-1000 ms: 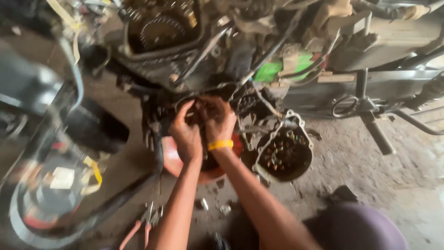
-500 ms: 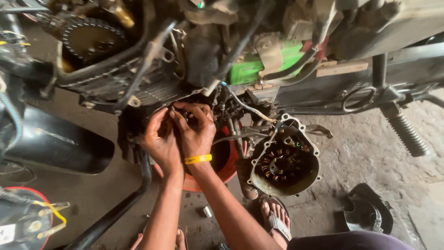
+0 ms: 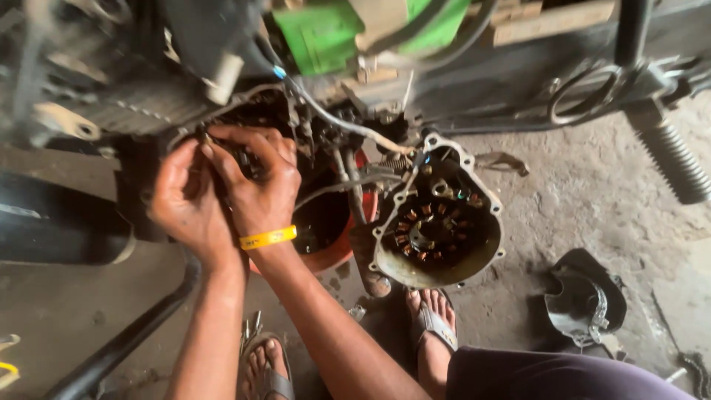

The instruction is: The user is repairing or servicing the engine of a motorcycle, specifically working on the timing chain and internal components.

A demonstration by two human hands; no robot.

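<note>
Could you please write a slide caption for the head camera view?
Both hands, left and right, work inside a motorcycle engine, beside a hanging stator cover above an orange pan.

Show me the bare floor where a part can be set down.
Bare concrete floor lies right of the stator cover, below the footpeg and above the black cover. Around the left hand and right hand it is crowded with engine parts, cables and the orange pan.

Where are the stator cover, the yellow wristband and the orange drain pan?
stator cover [image 3: 437, 222]: head view, on its coil ring inside.
yellow wristband [image 3: 268, 238]: head view, middle of the band on the right wrist.
orange drain pan [image 3: 337, 252]: head view, on its right rim.
</note>
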